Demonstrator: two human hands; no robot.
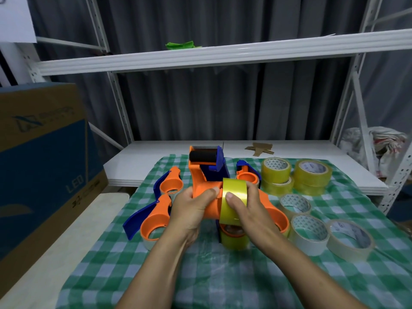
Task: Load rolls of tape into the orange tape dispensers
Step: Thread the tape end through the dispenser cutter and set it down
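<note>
Above the green checked cloth (223, 275), my left hand (191, 210) grips the body of an orange tape dispenser (200, 175) with a black roller and blue guard at its top. My right hand (247, 208) holds a yellow tape roll (234, 197) edge-on against the dispenser's side. Whether the roll sits on the hub is hidden by my fingers. Below my hands lies another orange dispenser (277, 216) with a yellow roll (234, 240) in it.
Two orange-and-blue dispensers (156, 219) lie at the left, another (247, 175) behind my right hand. Several tape rolls, yellow (312, 172) and pale (308, 230), sit at the right. A large cardboard box (42, 163) stands at the left; a white shelf (223, 54) runs overhead.
</note>
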